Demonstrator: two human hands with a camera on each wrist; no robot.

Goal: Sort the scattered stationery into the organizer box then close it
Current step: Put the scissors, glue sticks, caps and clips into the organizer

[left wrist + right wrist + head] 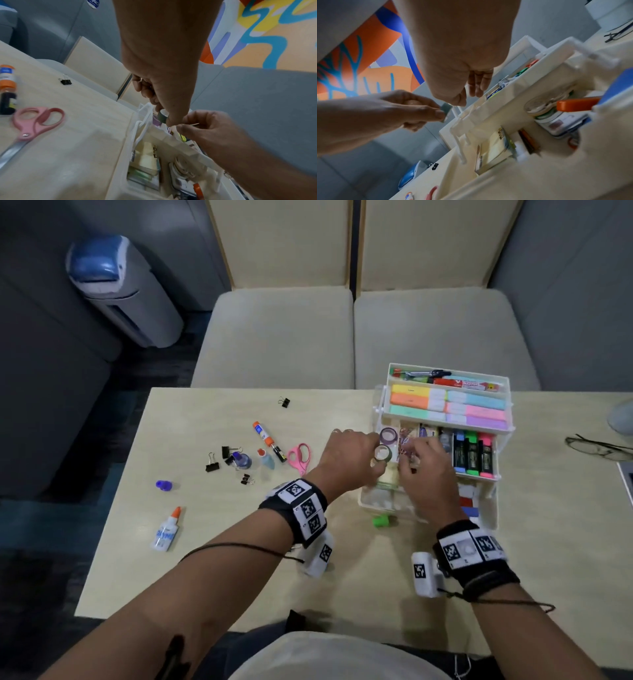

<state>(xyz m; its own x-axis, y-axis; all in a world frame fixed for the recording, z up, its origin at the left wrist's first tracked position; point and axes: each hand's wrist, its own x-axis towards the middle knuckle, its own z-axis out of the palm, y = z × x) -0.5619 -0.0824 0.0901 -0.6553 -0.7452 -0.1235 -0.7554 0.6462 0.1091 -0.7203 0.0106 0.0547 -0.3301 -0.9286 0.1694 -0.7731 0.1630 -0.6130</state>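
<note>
Left grip [346, 455] pinches a tape roll [383, 453]; right grip [423, 463] curled, contents unclear.

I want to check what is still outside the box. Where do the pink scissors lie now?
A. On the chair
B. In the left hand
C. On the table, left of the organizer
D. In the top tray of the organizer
C: the pink scissors lie flat on the table, left of the organizer box, and no hand touches them.

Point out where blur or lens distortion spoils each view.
Head view: wide-angle bend at the table edges, both hands slightly smeared. Left wrist view: pink scissors soft, foreground box smeared. Right wrist view: organizer's near wall blurred, left hand fairly sharp.
</note>
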